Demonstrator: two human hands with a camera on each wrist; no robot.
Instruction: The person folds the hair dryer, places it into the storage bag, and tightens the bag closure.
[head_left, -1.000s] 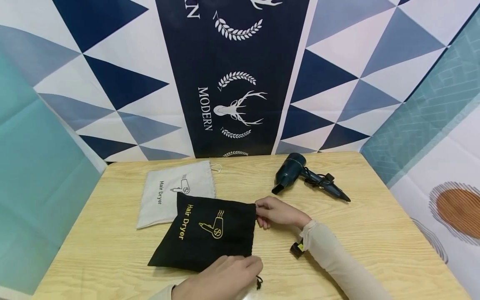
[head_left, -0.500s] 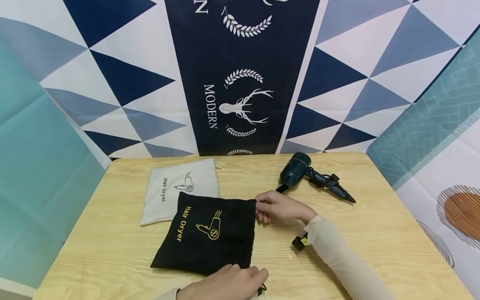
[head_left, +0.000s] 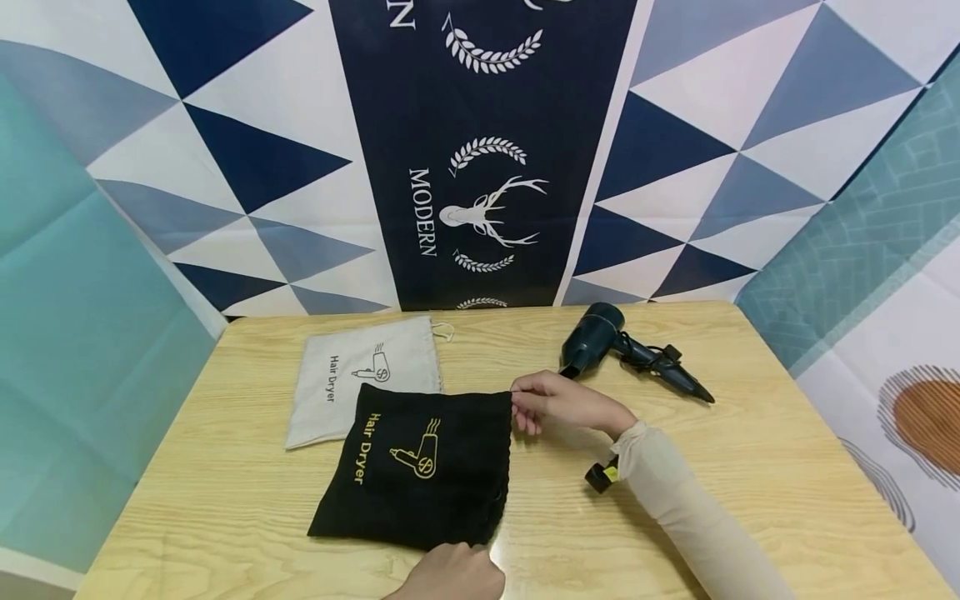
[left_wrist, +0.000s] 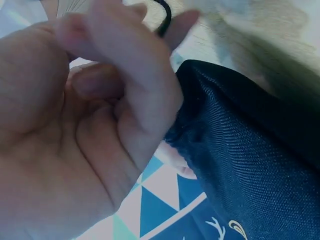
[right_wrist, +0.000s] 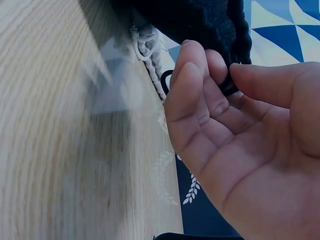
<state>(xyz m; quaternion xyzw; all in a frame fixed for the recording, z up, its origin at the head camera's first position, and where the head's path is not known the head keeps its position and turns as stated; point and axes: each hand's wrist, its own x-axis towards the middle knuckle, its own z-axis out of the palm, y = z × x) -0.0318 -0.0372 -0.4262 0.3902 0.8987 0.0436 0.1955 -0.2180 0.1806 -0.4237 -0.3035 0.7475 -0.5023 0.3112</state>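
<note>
We've got the black bag (head_left: 420,467) on the table (head_left: 217,500), overlapping the white bag (head_left: 330,417). Our curled left hand (head_left: 453,575) seems to pinch the cord (left_wrist: 167,17); our right hand (head_left: 566,404) pinches it too. Looks like we're cinching, so next probably wants an even pull.

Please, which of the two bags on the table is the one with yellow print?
The black bag, nearer to the camera; the white bag behind it has dark print instead.

Black bag (head_left: 408,500) matt woven cloth; table (head_left: 570,542) wood-grained; hair dryer (head_left: 592,337) probably plastic
</note>
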